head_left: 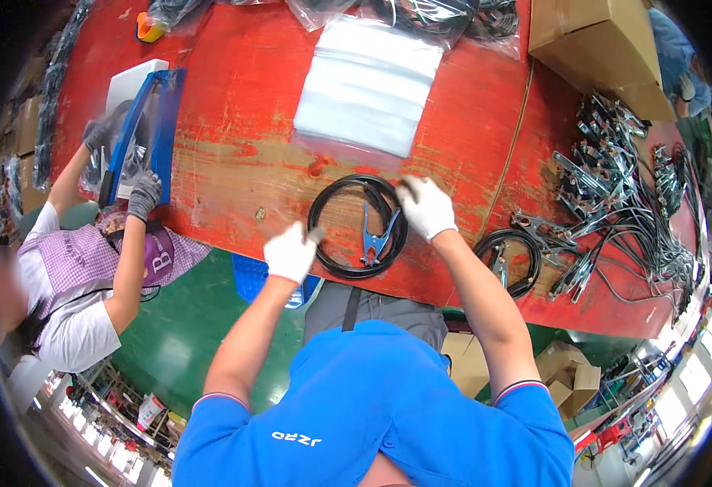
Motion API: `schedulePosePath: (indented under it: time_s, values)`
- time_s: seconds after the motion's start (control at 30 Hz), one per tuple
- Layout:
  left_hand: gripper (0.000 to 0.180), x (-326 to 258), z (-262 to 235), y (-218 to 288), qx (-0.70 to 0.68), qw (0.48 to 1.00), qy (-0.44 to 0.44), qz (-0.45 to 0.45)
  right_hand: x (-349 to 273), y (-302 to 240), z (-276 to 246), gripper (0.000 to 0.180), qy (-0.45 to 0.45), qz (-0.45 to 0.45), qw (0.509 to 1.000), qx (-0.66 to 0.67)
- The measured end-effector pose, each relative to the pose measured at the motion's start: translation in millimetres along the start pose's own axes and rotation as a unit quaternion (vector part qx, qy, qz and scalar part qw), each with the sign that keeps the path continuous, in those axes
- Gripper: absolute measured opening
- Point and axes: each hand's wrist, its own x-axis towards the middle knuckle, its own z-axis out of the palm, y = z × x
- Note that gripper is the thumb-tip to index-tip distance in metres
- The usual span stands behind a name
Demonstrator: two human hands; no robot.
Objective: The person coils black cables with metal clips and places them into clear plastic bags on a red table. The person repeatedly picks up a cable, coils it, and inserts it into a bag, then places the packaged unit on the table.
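Both gloved hands pinch one black cable coil (358,227) on the red tabletop (234,154), left hand (289,253) closed on its near-left rim, right hand (426,207) on its far-right rim. One clamp (375,238) lies inside the coil. Keeping both grips level should hold the loops together. A second coil (509,260) lies right of it; one bag stack (368,85) beyond.

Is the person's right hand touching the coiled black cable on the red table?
Touching. The head view shows the gloved right hand with fingertips pressed onto the upper right rim of the coiled black cable, no gap visible.
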Motion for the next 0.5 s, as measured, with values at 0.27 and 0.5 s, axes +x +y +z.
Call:
schedulePosePath:
  time_s: [0.27,0.5]
  values:
    - [0.027,184.6,-73.7,69.7,-0.016,0.868,0.276,0.413,37.6,5.9,-15.8,0.034,0.124,0.035,0.989,0.071]
    - [0.014,231.2,-87.5,94.9,0.026,0.909,0.153,0.386,47.6,21.7,-9.0,0.036,0.128,0.044,0.982,0.132]
